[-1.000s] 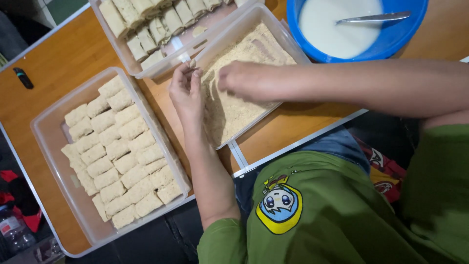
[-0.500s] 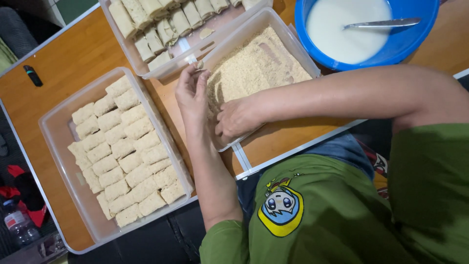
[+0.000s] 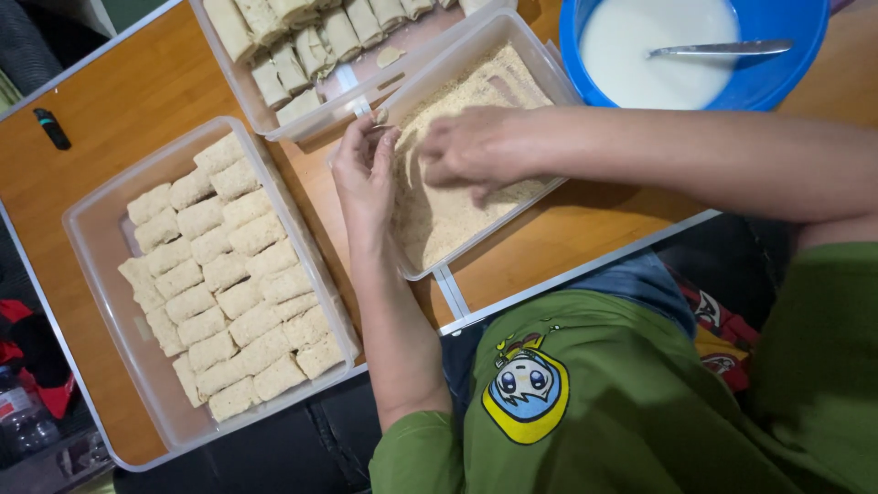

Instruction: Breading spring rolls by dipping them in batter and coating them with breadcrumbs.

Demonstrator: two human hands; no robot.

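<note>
My left hand (image 3: 364, 174) rests on edge at the left wall of a clear tray (image 3: 547, 66) filled with breadcrumbs (image 3: 441, 221), fingers straight and close together. My right hand (image 3: 477, 148) is palm down over the crumbs just right of it, fingers curled into them. Whatever lies under the right hand is hidden. The two hands nearly touch at the fingertips.
A clear tray (image 3: 99, 265) of several crumb-coated pieces (image 3: 230, 274) sits at the left. Behind it, another tray (image 3: 240, 91) holds pale uncoated rolls (image 3: 302, 46). A blue bowl (image 3: 777, 87) of white batter with a spoon (image 3: 722, 48) stands far right. A small black object (image 3: 52, 128) lies on the wooden table (image 3: 119, 82).
My right hand has moved from the near part of the crumb tray toward its middle. My left hand stays at the tray's left wall.
</note>
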